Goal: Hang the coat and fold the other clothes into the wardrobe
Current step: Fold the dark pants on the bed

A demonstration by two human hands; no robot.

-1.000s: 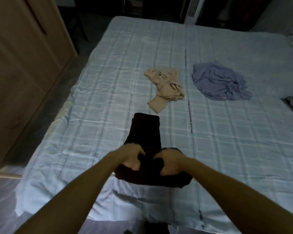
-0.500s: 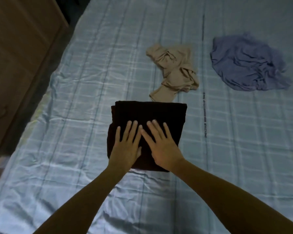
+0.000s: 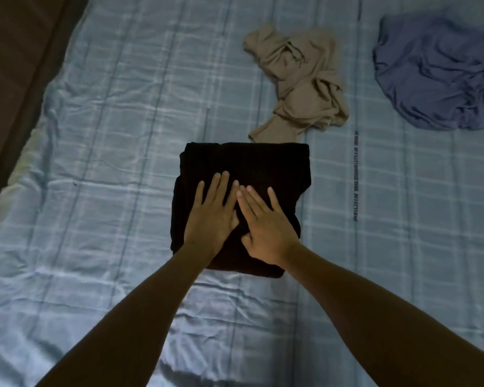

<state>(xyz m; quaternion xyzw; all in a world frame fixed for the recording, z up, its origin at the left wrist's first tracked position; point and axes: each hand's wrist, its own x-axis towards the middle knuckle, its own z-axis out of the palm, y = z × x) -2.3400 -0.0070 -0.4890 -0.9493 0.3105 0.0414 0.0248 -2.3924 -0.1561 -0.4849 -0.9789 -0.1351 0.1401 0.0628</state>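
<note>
A: Black folded garment [image 3: 249,163] sits mid-frame on the bed [image 3: 109,135]. Grip state?
B: Left hand [image 3: 211,216] and right hand [image 3: 266,222] lie flat on it, fingers straight, pressing, holding nothing.
A: Risk?
B: A top-only lift probably lets the layers slide open. Tan garment [image 3: 299,82], just beside its upper edge, could drag along. Blue garment [image 3: 436,71] upper right, unfolded.

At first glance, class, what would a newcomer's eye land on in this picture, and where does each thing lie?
First, the left hand and right hand pressing flat, side by side, on a folded black garment in the middle of the blue checked bed. Just beyond it lies a crumpled beige top, and at the far right a rumpled purple garment, both unfolded.
</note>
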